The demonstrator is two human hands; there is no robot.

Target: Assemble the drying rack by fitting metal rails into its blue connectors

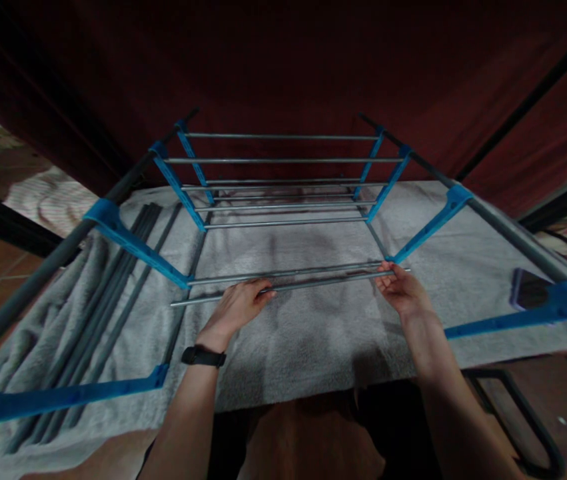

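Note:
A thin grey metal rod (313, 284) lies crosswise in both my hands, low over the grey blanket. My left hand (243, 301), with a black watch on the wrist, is closed around it left of the middle. Near its right end, my right hand (397, 283) pinches it with the fingertips, close to the lower tip of a blue plastic bracket (428, 230). Just behind the held rod, another rod (283, 274) spans between the left blue bracket (138, 248) and the right one. These brackets join the thick grey side poles of a rack frame.
Several loose grey poles (108, 300) lie on the blanket (313, 347) at the left. More crossbars (283, 160) fill the far end of the frame. A dark phone-like object (532, 288) rests at the right. Dark red cloth (283, 60) hangs behind.

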